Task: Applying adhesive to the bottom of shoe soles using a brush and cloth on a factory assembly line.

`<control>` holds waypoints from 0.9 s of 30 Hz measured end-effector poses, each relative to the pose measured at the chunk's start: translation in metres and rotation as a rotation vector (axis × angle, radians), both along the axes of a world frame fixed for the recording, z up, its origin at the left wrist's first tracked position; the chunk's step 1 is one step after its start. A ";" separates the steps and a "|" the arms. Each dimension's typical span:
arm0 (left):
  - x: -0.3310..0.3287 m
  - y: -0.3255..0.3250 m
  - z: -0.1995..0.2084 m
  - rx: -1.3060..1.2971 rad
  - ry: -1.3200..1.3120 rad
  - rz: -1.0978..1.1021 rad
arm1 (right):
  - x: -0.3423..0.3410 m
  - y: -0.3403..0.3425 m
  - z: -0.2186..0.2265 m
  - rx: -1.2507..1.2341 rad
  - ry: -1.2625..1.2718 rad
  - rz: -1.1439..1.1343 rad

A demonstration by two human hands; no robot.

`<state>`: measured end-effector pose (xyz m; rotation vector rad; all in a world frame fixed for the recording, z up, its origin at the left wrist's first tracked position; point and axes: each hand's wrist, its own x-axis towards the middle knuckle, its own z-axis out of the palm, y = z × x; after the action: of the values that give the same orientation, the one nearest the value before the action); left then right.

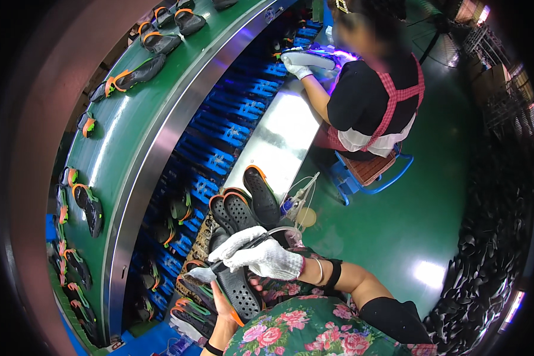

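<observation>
At lower centre, left hand (224,313) grips perforated sole (242,293), right hand (262,258) grasps brush-like tool (202,274); slackened left grip could tip sole.

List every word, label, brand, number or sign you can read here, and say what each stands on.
No text can be read.
Perforated black sole in the left hand: no legible lettering.
Green belt: none legible.
Boxes at upper right: too blurred to tell.

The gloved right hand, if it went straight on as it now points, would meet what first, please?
Depth is unclear, but the right hand would probably first meet the tan patterned strip to its left, or pass above it.
</observation>
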<state>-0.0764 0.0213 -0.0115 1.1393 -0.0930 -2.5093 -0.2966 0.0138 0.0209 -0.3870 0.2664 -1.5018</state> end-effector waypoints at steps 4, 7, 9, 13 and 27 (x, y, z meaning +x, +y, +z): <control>-0.002 -0.010 -0.015 0.000 0.318 0.292 | -0.010 0.000 0.026 0.180 0.254 0.095; -0.012 -0.028 -0.019 -0.111 0.285 0.390 | -0.010 -0.002 0.021 0.225 0.366 0.127; -0.019 -0.033 -0.013 -0.193 0.426 0.386 | -0.008 -0.005 0.022 0.127 0.420 0.019; -0.020 -0.034 -0.026 -0.157 0.155 0.471 | 0.000 -0.009 0.010 -0.001 0.491 -0.128; -0.028 -0.045 -0.014 -0.262 0.295 0.510 | -0.006 -0.021 0.026 -0.081 0.718 -0.191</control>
<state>-0.1042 -0.0241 -0.0257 0.5876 -0.0422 -2.1006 -0.3025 -0.0067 0.0472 -0.9861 0.8269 -1.5147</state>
